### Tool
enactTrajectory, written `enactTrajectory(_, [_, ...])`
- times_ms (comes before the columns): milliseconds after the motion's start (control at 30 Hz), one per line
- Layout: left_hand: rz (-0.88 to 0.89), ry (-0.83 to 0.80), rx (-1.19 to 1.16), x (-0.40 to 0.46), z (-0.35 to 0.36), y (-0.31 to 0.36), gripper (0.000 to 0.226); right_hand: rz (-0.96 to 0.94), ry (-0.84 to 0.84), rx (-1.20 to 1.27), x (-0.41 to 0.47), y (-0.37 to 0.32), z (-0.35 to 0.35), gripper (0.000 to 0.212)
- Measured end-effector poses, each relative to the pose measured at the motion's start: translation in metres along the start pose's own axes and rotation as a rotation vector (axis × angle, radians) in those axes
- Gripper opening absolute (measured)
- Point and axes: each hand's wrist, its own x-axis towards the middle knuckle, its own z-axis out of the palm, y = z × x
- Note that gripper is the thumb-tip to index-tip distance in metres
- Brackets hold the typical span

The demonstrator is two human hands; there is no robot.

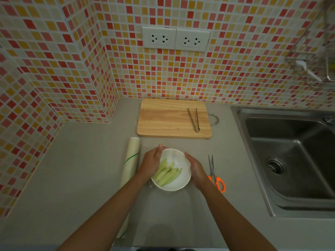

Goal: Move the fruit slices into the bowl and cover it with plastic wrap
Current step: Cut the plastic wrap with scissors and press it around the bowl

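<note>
pale green fruit slices (167,172) already lie in the white bowl (178,184) on the desk, so both grips, left hand (151,161) and right hand (194,168), cup its sides with flat fingers, likely smoothing wrap; the plastic wrap roll (130,161) waits just left
</note>
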Motion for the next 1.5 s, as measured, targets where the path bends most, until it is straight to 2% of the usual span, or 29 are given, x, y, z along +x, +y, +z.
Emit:
enactTrajectory(133, [-0.018,-0.052,-0.036,0.005,0.0,0.003,0.04,-0.023,0.024,0.032,-0.005,0.004,0.0,0.036])
enactTrajectory(233, [-0.016,-0.108,-0.033,0.011,0.001,0.003,0.043,-0.06,0.023,0.024,-0.006,0.004,-0.005,0.04])
enactTrajectory(367, [-0.02,-0.152,-0.009,0.018,-0.002,0.011,0.052,-0.092,0.095,-0.008,-0.01,0.002,-0.007,0.032])
enactTrajectory(433, [-0.059,-0.002,-0.056,0.021,-0.009,0.018,0.057,-0.139,0.109,-0.021,-0.01,0.002,-0.008,0.036])
enactTrajectory(533, [-0.22,0.433,-0.414,0.002,-0.013,0.015,0.059,-0.165,0.16,0.042,-0.007,-0.001,-0.01,0.037])
enactTrajectory(600, [-0.294,0.577,-0.58,-0.029,0.001,0.003,0.063,-0.139,0.179,0.117,-0.004,-0.004,-0.009,0.037])
enactTrajectory(700, [-0.39,0.538,-0.718,-0.061,0.031,-0.005,0.06,-0.076,0.118,0.189,0.0,-0.003,-0.004,0.048])
enactTrajectory(767, [-0.406,0.482,-0.726,-0.058,0.039,-0.002,0.055,-0.015,0.091,0.137,-0.001,0.003,0.003,0.048])
enactTrajectory(933, [-0.43,0.381,-0.59,-0.037,0.031,-0.004,0.045,0.031,0.218,0.083,0.0,0.012,0.005,0.047])
enactTrajectory(1033, [-0.468,0.328,-0.617,-0.029,0.028,-0.005,0.044,0.015,0.245,0.126,0.001,0.013,0.005,0.04])
enactTrajectory(1133, [-0.478,0.234,-0.677,-0.02,0.023,-0.003,0.052,-0.02,0.302,0.177,0.001,0.015,0.008,0.037])
enactTrajectory(1233, [-0.429,0.127,-0.85,-0.016,0.022,-0.001,0.068,-0.049,0.351,0.23,0.001,0.018,0.012,0.04])
enactTrajectory(1300, [-0.401,0.173,-0.87,-0.014,0.021,0.003,0.071,-0.088,0.354,0.243,0.0,0.018,0.015,0.038])
enactTrajectory(1433, [-0.368,0.401,-0.823,-0.017,0.013,0.003,0.075,-0.166,0.325,0.237,-0.004,0.011,0.014,0.023])
enactTrajectory(1500, [-0.351,0.464,-0.831,-0.024,0.013,-0.004,0.075,-0.182,0.339,0.254,-0.007,0.004,0.009,0.022])
